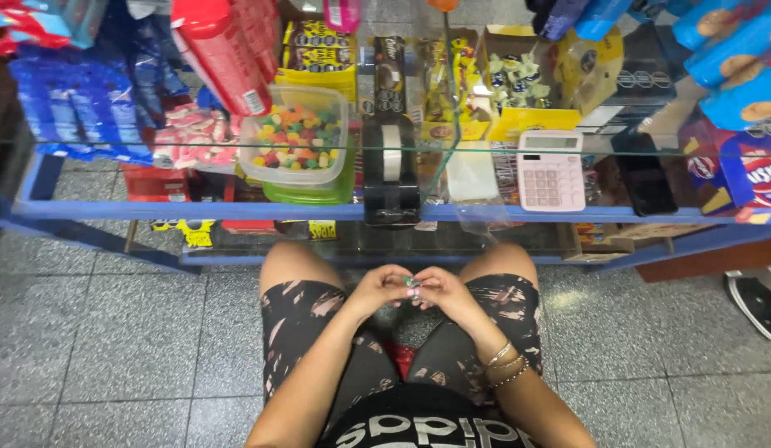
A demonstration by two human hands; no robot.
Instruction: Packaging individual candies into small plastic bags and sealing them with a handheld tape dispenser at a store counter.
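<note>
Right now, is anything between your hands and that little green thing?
No. The left hand and right hand meet over the lap, and their fingers already pinch the small green item directly, with nothing between.

The calculator [551, 170] was pale pink with white keys, the tape dispenser [391, 178] black with a white roll, and the tub [296, 137] clear, full of sweets in red, green, yellow and orange. The shelf frame [186, 211] was blue, the floor [112, 332] speckled grey tile. The shorts [298, 319] were black with pinkish brush-stroke marks, and the bracelets [506, 365] gold.
</note>
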